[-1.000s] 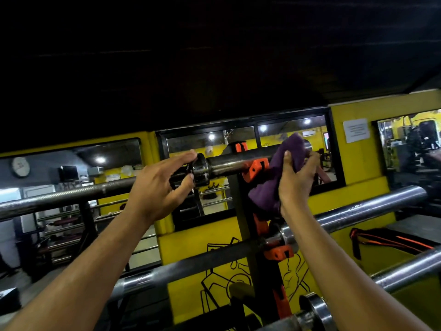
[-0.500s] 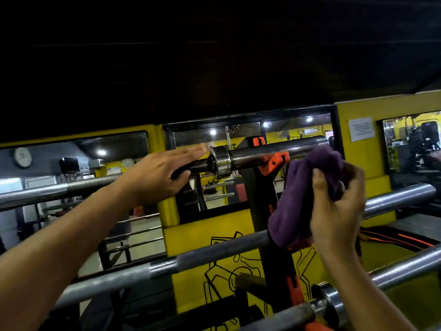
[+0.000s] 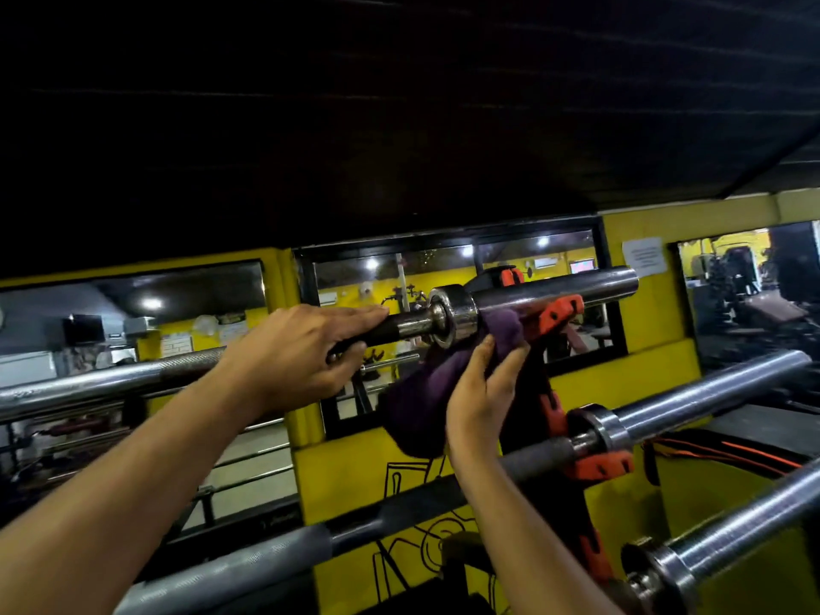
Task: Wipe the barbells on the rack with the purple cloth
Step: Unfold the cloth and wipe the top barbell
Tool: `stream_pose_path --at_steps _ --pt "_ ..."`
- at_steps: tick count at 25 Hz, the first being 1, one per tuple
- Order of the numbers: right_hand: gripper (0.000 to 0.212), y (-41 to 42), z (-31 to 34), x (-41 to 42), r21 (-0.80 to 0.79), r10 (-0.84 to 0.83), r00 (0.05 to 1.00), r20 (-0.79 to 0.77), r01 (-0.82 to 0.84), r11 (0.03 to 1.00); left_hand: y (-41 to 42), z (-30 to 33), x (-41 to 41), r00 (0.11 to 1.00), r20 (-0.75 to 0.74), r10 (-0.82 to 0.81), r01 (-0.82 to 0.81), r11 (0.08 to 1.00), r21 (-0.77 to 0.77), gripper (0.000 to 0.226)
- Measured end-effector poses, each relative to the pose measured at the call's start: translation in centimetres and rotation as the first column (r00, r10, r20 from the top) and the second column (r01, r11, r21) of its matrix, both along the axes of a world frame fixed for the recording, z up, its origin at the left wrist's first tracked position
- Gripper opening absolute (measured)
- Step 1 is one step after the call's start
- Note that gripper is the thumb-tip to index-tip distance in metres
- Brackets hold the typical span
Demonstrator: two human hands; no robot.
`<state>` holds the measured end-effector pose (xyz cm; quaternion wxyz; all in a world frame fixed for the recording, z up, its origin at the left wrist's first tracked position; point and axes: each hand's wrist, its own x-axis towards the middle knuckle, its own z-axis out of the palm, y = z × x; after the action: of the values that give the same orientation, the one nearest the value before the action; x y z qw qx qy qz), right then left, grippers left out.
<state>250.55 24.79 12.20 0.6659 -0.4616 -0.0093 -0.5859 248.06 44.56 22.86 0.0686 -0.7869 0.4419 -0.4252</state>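
Observation:
The top barbell (image 3: 554,290) lies across the black rack upright (image 3: 539,392) on an orange hook (image 3: 561,312). My left hand (image 3: 306,352) grips its shaft just left of the chrome collar (image 3: 452,315), fingers over the top and thumb beneath. My right hand (image 3: 481,392) holds the purple cloth (image 3: 426,401) bunched against the underside of the sleeve, just right of the collar. A second barbell (image 3: 710,392) and a third barbell (image 3: 754,526) sit lower on the rack.
Behind the rack stands a yellow wall (image 3: 652,375) with mirrors (image 3: 443,277) and a paper notice (image 3: 643,256). An orange and black strap (image 3: 727,454) lies low at the right. More bars show in the reflection at the left.
My right hand carried the cloth from the sleeve's right part down and away, then back up under the sleeve beside the collar. My left hand closed round the shaft.

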Motion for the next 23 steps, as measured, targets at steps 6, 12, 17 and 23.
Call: stream_pose_path --at_steps 6,12,17,23 --pt "0.027 -3.2 0.5 1.2 0.233 -0.071 0.996 0.061 0.055 0.971 -0.1 -0.3 0.3 1.000 -0.005 -0.022 0.022 1.000 -0.014 0.062" --pt "0.034 -2.7 -0.8 0.1 -0.040 -0.062 0.996 0.056 0.065 0.997 -0.2 -0.2 0.7 0.999 0.029 -0.031 0.032 0.999 -0.028 0.063" --pt "0.007 -2.0 -0.8 -1.9 -0.090 0.055 0.998 0.038 -0.052 0.995 -0.3 0.0 0.8 0.998 0.058 -0.018 0.020 0.999 -0.034 0.063" --pt "0.020 -2.8 0.9 -5.4 -0.487 -0.401 0.821 0.407 0.566 0.665 -0.3 0.6 0.5 0.998 -0.043 -0.053 0.051 0.998 -0.048 0.049"
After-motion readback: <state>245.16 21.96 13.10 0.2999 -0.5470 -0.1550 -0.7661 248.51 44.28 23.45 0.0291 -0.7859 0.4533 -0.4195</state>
